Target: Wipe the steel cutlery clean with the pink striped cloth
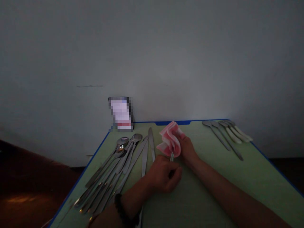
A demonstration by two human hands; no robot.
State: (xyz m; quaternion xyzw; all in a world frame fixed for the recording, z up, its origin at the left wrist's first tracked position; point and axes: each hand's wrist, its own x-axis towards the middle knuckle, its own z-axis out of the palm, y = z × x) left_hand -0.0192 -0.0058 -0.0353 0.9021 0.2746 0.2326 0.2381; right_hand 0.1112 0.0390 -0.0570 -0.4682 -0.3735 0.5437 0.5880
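My left hand point(163, 173), with a dark bracelet at its wrist, is closed around a metal piece of cutlery point(171, 157). Only a short shiny length of it shows; its head is hidden, so I cannot tell its kind. A pink and white cloth point(170, 139) is folded around its far end. My right hand point(188, 148) grips that cloth from the right side, fingers mostly hidden behind it. Left of my hands, several table knives point(144, 152) lie on the green table point(201, 196), close to several metal spoons point(121, 148).
At the back right lie several white-handled utensils point(234, 133) and two dark metal ones point(217, 134). A phone point(121, 114) with a lit, blurred screen leans on the grey wall point(166, 57) at the back left. The table has a blue edge point(280, 175).
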